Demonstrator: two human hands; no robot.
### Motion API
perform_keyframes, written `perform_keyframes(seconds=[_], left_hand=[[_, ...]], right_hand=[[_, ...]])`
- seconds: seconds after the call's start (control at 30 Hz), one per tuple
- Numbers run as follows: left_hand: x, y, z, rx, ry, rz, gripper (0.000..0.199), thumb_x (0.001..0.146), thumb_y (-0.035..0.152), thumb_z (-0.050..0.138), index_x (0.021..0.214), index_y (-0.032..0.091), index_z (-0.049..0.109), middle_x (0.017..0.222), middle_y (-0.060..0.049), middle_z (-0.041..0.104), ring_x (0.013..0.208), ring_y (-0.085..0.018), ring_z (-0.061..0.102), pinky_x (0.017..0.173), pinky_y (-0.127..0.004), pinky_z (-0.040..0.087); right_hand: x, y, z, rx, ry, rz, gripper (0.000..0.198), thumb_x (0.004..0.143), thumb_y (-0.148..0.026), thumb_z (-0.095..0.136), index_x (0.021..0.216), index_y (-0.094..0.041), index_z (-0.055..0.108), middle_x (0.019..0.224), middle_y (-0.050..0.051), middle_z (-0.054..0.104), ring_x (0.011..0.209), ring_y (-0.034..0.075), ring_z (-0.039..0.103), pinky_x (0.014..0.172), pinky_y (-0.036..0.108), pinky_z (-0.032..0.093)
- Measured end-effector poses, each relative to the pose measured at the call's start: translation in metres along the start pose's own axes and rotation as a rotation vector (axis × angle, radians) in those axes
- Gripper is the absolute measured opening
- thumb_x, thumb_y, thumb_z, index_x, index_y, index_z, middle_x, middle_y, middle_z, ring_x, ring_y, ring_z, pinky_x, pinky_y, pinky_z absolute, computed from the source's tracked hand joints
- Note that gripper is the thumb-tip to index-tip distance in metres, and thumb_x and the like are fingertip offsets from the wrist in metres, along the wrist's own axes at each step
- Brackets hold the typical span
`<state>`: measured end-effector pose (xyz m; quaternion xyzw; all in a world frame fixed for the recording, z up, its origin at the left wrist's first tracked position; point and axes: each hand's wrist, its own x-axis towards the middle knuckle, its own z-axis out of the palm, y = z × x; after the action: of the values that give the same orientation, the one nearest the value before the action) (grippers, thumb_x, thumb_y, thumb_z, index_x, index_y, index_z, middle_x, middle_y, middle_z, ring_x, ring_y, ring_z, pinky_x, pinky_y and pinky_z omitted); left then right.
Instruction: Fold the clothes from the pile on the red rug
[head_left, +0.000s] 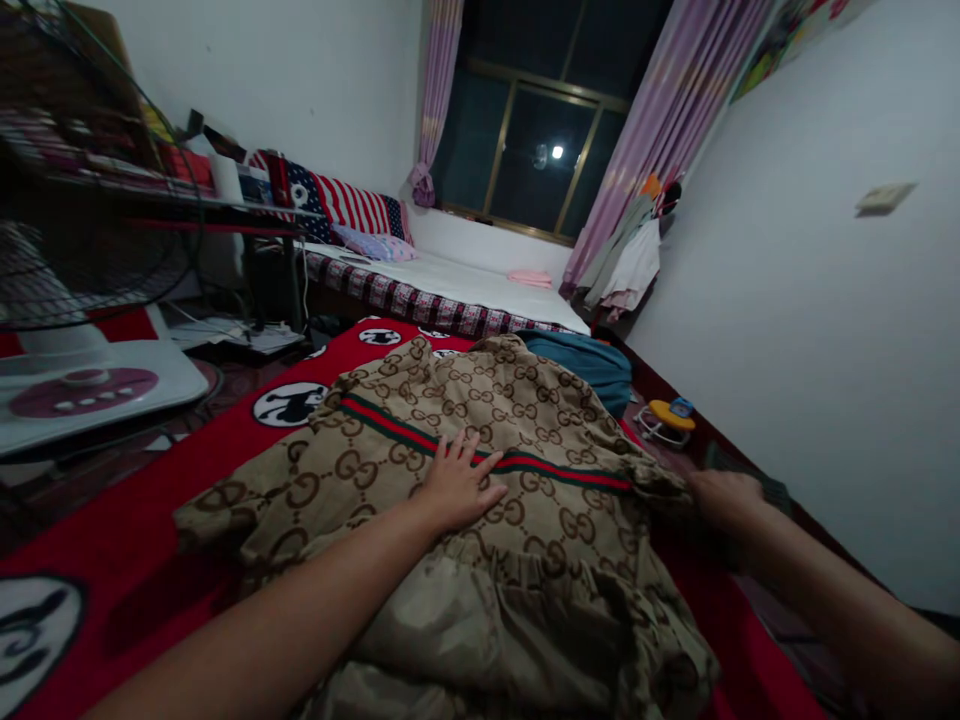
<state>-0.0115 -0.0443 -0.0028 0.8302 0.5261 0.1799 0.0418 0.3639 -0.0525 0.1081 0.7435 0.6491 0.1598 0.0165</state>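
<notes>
One monogrammed jacket (529, 515) is found laid out on a red printed blanket (172, 490), between a pedestal fan (82, 390) and the white wall (810, 330). Work is judged to be at the spreading stage: the upper body is largely flattened and the left-lying sleeve (225, 505) is extended outward, while the right-lying sleeve (660, 480) is bunched toward its end. The gathered near edge is rumpled, with smooth lining (450, 610) exposed below it; straightening there is judged outstanding, and no fold is completed. The long axis is directed away from the wearer, toward the bed (480, 270), with the gathered edge nearest; a green-red-green stripe (397, 425) is carried crosswise, slanting nearer at the right. The left hand (461, 485) is pressed flat across the stripe, fingers spread, nothing gripped. The right hand (724, 498) appears closed on the right-lying sleeve's end; exact finger placement cannot be told through blur.
</notes>
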Motion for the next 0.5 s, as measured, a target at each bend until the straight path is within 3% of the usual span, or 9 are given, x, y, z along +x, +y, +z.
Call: perform_keyframes(seconds=[0.1,0.23,0.37,0.5], left_hand=[[-0.002,0.002,-0.001,-0.015,-0.008,-0.011,0.065,0.087,0.067,0.036,0.143,0.035,0.041,0.155,-0.009,0.03,0.144,-0.036,0.019,0.114,-0.058,0.01],[-0.003,0.002,-0.003,-0.022,0.003,-0.008,0.066,0.087,0.067,0.036,0.144,0.033,0.041,0.155,-0.009,0.03,0.144,-0.036,0.018,0.115,-0.058,0.009],[-0.003,0.001,-0.003,-0.03,0.015,-0.007,0.066,0.087,0.067,0.036,0.142,0.032,0.044,0.155,-0.01,0.03,0.144,-0.035,0.018,0.115,-0.058,0.011],[-0.001,-0.004,-0.005,-0.081,0.01,-0.014,0.064,0.086,0.065,0.041,0.14,0.032,0.046,0.154,-0.009,0.031,0.144,-0.033,0.021,0.116,-0.057,0.013]], right_hand=[[0.02,-0.027,-0.028,-0.17,-0.165,-0.06,0.018,0.07,-0.011,0.059,0.081,-0.015,0.073,0.101,0.021,0.07,0.095,0.038,0.065,0.073,0.047,0.048],[0.033,-0.114,-0.043,-0.026,-0.05,-0.309,0.047,0.075,-0.012,0.056,0.12,-0.022,0.064,0.128,0.013,0.06,0.112,0.031,0.059,0.088,0.042,0.046],[0.03,-0.2,-0.01,0.278,0.044,-0.391,0.051,0.089,-0.035,0.05,0.138,-0.022,0.048,0.148,0.012,0.041,0.132,0.029,0.043,0.105,0.047,0.035],[0.026,-0.235,0.039,0.457,-0.075,-0.309,0.054,0.096,-0.046,0.034,0.146,-0.026,0.036,0.155,0.009,0.03,0.142,0.03,0.026,0.108,0.06,0.025]])
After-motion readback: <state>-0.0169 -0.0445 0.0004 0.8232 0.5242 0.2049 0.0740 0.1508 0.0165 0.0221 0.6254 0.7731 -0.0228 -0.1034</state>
